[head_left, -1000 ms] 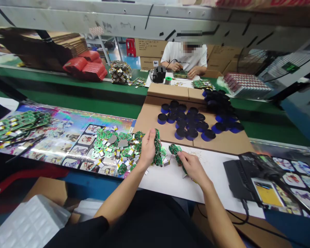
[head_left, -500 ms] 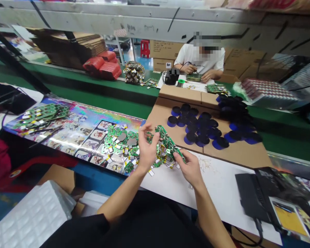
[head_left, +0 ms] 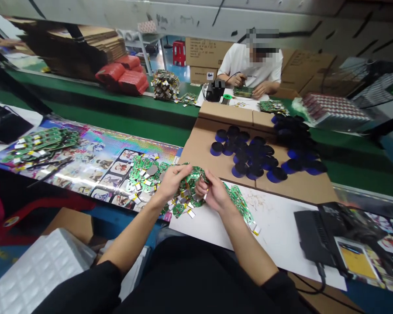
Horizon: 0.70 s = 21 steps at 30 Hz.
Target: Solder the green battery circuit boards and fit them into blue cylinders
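Note:
My left hand [head_left: 173, 182] is closed, its thumb and fingertips at the near edge of a green circuit board [head_left: 196, 173] above the pile. My right hand [head_left: 213, 191] has its fingers curled round the other side of that board, a small white piece showing by its fingertips. Beneath and left of both hands spreads a pile of green circuit boards [head_left: 140, 170] with small silver, yellow-taped batteries wired to them. A panel of green boards [head_left: 240, 203] lies on the white work surface, partly behind my right forearm, with a battery [head_left: 256, 230] at its near end.
Black-topped blue round parts [head_left: 249, 150] stand on a cardboard sheet [head_left: 196, 148] beyond my hands. More boards [head_left: 49, 139] lie far left. A black device [head_left: 314, 235] with a cable sits at right. Across the green bench [head_left: 124, 117], a co-worker [head_left: 249, 69] handles boards.
The strip of boards held between my hands has gone down onto the white surface at right. Both hands have shifted left, my right hand coming close to my left over the pile.

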{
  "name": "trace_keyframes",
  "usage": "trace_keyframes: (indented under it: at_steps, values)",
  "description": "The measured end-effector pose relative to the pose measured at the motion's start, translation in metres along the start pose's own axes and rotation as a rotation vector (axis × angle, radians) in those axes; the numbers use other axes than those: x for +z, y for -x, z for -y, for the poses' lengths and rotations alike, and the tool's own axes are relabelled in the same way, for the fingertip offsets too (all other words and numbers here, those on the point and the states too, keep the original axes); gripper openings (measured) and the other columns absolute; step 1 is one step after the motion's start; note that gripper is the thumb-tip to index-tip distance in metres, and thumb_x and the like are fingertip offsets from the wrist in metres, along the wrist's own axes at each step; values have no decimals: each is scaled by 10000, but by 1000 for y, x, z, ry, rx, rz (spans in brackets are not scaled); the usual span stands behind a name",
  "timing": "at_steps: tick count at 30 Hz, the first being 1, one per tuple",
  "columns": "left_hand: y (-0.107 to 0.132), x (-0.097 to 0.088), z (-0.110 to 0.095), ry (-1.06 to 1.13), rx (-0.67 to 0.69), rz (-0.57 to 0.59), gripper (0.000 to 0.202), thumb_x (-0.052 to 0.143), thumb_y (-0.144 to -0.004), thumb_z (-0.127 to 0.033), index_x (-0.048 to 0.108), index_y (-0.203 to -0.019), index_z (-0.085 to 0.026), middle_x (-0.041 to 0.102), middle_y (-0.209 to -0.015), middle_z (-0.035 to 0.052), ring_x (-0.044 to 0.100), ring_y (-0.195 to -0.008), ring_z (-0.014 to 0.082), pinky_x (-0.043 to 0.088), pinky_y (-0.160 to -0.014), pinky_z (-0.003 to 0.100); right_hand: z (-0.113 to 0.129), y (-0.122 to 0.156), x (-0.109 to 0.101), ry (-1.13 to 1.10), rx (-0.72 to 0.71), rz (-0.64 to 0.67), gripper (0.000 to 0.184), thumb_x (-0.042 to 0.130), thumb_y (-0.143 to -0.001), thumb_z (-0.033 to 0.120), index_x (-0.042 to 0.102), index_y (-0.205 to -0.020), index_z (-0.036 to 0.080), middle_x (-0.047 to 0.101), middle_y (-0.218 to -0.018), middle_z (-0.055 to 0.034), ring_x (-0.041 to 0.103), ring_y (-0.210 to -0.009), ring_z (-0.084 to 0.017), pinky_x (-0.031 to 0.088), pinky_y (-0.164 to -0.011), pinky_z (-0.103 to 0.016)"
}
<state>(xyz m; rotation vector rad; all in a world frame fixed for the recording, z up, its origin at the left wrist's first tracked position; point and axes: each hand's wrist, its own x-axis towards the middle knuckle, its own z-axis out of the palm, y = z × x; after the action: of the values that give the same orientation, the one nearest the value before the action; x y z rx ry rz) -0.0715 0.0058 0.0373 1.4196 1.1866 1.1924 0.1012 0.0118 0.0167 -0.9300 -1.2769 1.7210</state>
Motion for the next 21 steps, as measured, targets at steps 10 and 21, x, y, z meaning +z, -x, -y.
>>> trace_keyframes:
  at_steps: [10,21]
  values:
    - [-25,-28,52,-856,314,-137,267,629,-990,-450,746,-958,-212,691,-990,85,622,-1000,272,453,-946,417,14,12,-43,914,-273,-337,333,581,-1021,497,762,-961,225,733,-1052,-104,609,-1067,-274,437,-1015,-420]
    - [-21,5,44,-739,574,-136,181,609,-1021,-329,733,-949,-219,703,-1102,99,647,-1058,261,469,-975,449,-46,156,-105,1236,23,-672,427,664,-937,590,728,-1137,219,651,-1082,-114,618,-1045,-324,468,-929,-475]
